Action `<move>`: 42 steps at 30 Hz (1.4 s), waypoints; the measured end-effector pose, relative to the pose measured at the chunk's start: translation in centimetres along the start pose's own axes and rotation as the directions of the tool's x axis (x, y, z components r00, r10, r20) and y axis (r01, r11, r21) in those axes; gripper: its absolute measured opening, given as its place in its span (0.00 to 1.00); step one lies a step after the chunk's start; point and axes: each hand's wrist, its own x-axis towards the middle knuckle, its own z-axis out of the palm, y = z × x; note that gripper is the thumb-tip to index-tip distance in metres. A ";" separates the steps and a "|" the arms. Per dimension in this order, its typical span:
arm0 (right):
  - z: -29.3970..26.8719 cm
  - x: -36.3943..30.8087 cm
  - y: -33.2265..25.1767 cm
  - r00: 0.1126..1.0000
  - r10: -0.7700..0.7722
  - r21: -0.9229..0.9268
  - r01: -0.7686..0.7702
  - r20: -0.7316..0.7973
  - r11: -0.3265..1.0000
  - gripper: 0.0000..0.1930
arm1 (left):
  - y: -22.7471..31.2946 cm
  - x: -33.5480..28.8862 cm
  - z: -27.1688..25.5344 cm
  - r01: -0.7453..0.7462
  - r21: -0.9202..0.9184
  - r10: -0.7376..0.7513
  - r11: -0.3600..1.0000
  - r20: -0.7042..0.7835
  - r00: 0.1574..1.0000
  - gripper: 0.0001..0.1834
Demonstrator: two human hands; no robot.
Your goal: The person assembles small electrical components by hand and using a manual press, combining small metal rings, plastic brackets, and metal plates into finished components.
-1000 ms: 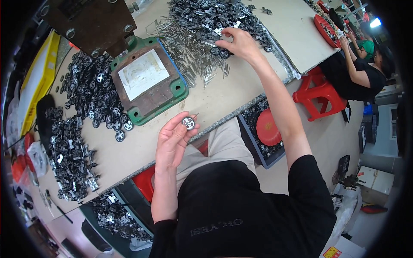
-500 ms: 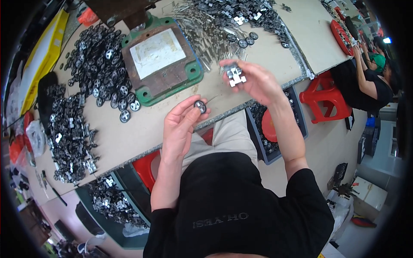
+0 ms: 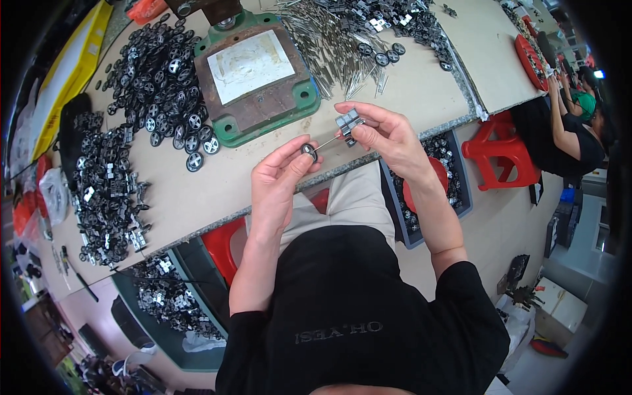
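My left hand (image 3: 282, 170) pinches a small black toy wheel (image 3: 309, 152) with a silvery hub. A thin metal axle (image 3: 327, 142) sticks out of the wheel toward the right. Between the fingers and thumb of my right hand (image 3: 390, 139) sits a small grey-and-black plastic chassis part (image 3: 349, 123). The axle's free end meets the lower left of that part; whether it has entered a hole I cannot tell. Both hands hover over the table's front edge, in front of the green press base (image 3: 263, 85).
A heap of black wheels (image 3: 155, 99) lies left of the press, with assembled black parts (image 3: 108, 191) nearer. Loose metal axles (image 3: 329, 52) spread behind my right hand. Below the table stand a grey bin (image 3: 466, 197) and a red stool (image 3: 500, 155). A co-worker (image 3: 569, 141) sits far right.
My right hand has moved down and left toward my left hand and turned the chassis part. The axle now reaches it. The view has shifted slightly.
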 end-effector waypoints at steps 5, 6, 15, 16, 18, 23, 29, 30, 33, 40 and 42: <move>-0.1 0.1 0.7 0.999 -0.038 -0.026 0.038 -0.009 0.999 0.17 | 0.0 0.0 0.3 -0.010 0.029 0.010 1.000 -0.012 1.000 0.17; 0.0 0.1 0.7 0.999 -0.053 -0.031 0.052 -0.012 0.998 0.17 | -0.1 0.0 0.3 -0.015 0.033 0.016 0.999 -0.015 1.000 0.17; 0.1 -0.3 0.4 0.998 -0.043 -0.121 0.038 -0.038 0.992 0.18 | -0.5 -0.4 0.4 -0.052 0.061 0.053 0.997 -0.015 0.998 0.16; 0.0 -0.3 0.1 0.998 -0.043 -0.120 0.038 -0.036 0.992 0.18 | -0.5 -0.3 0.3 -0.054 0.062 0.055 0.997 -0.017 0.998 0.16; 0.0 -0.2 -0.5 0.982 -0.181 -0.461 0.181 0.043 0.869 0.17 | -0.5 -0.2 -0.1 0.032 -0.085 -0.031 0.996 0.011 0.999 0.16; 0.7 -0.5 1.0 0.988 -0.145 -0.193 0.132 -0.056 0.972 0.18 | -1.1 -0.7 1.6 -0.251 0.258 0.277 0.933 -0.070 0.958 0.16; 1.0 -0.4 0.6 0.950 -0.313 -0.530 0.275 0.019 0.802 0.20 | -1.1 -0.4 0.8 -0.110 0.179 0.126 0.978 -0.078 0.989 0.16; 0.9 -0.2 0.7 0.948 -0.316 -0.519 0.281 0.022 0.807 0.19 | -1.1 -0.4 0.8 -0.104 0.159 0.118 0.982 -0.081 0.990 0.16; 0.3 0.0 0.7 0.915 -0.392 -0.534 0.378 0.093 0.756 0.20 | -0.5 -0.4 0.7 0.031 -0.022 -0.031 0.999 -0.027 0.999 0.16; 0.6 -0.1 1.3 0.975 -0.223 -0.344 0.207 -0.008 0.916 0.20 | -1.3 -0.7 1.2 -0.229 0.228 0.257 0.946 -0.097 0.962 0.16; 0.5 -0.3 1.1 0.930 -0.361 -0.547 0.336 0.066 0.767 0.20 | -1.0 -0.5 0.9 -0.062 0.080 0.069 0.995 -0.091 0.994 0.16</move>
